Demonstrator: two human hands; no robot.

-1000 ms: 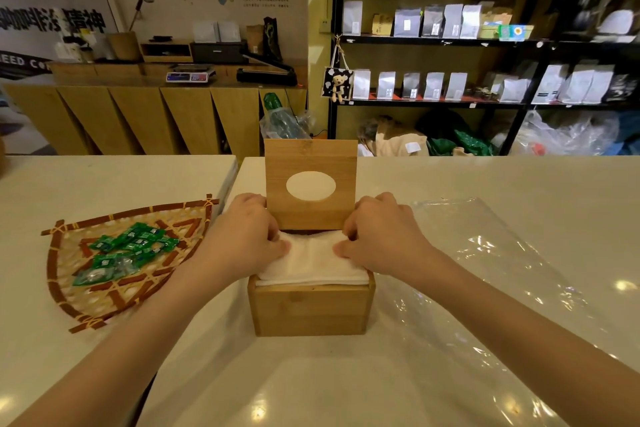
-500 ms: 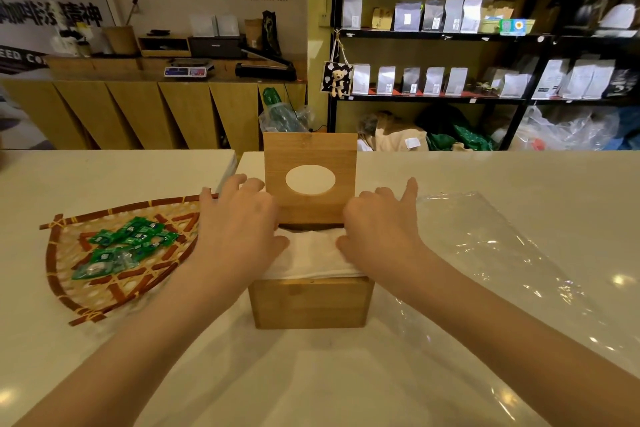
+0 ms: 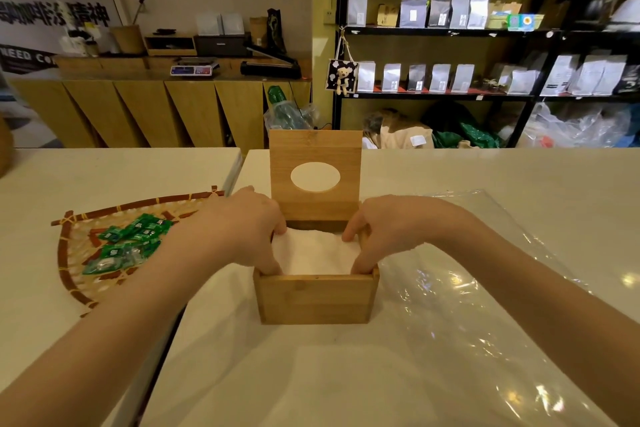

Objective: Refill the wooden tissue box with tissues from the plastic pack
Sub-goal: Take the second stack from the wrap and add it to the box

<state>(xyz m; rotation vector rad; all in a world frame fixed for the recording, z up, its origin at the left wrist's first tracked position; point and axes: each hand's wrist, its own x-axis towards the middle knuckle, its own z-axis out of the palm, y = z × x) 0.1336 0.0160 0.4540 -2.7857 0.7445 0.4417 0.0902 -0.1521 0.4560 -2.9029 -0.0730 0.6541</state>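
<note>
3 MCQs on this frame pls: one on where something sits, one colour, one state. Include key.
1. Where is the woven tray relative to the wooden tissue box?
A. On its left
B. On its right
C. Behind it

2. What colour are the packets on the tray?
A. Red
B. Green
C. Blue

3. The box lid is:
A. Shut flat
B. Raised upright
C. Lying apart on the counter

Key: 1 A, the tray lies by the left hand. 2 B, the wrappers are green. 3 B, the lid stands behind the tissues, its oval hole facing the camera.
</note>
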